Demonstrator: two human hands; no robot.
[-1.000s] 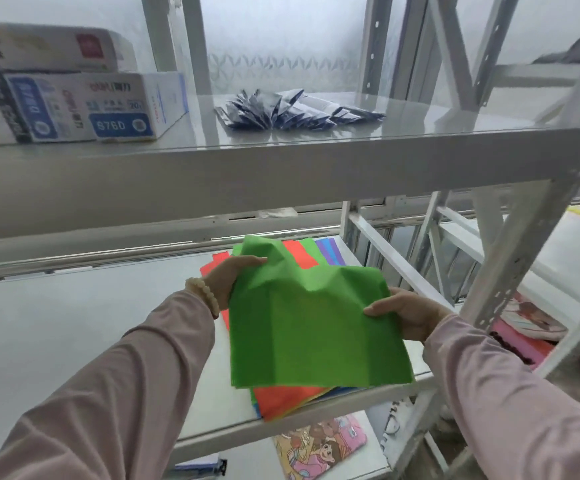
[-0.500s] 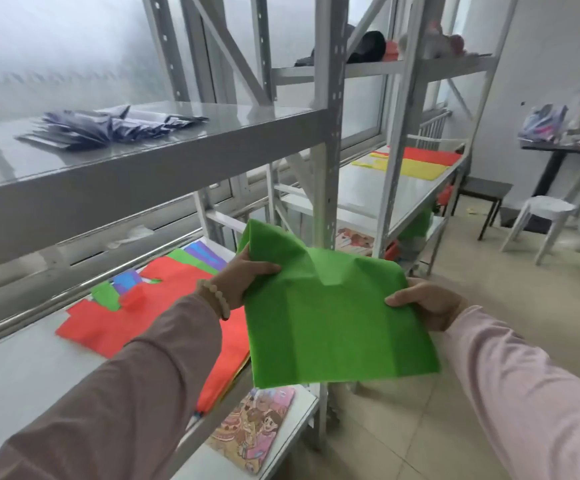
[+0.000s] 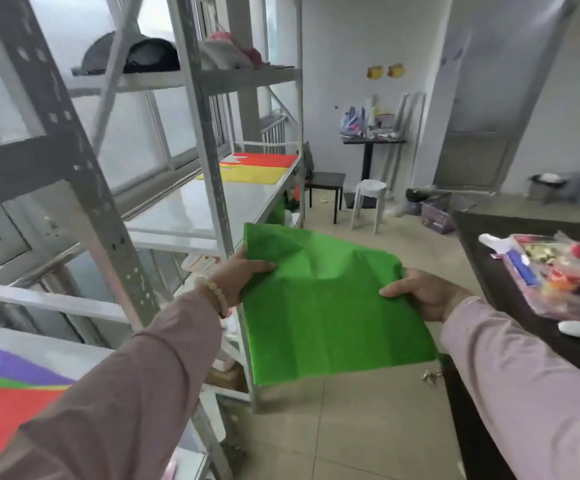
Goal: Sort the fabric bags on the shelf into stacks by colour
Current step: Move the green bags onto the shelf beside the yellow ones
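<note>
Moved: green bag (image 3: 333, 306) is off the mixed pile (image 3: 4, 393) and out past the shelf post (image 3: 212, 150), now held over the floor aisle; view swung right with it. Left hand (image 3: 243, 275) grips its left edge, thumb on top. Right hand (image 3: 423, 294) pinches the right edge (bag flat, creased). Pile sits lower left on the near shelf (image 3: 74, 348). Yellow bag (image 3: 250, 174) and red bag (image 3: 264, 160) lie touching at the far end of the next shelf (image 3: 195, 209).

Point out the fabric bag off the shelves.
The green bag, gripped by left hand and right hand; far red bag and yellow bag lie on a shelf.
</note>
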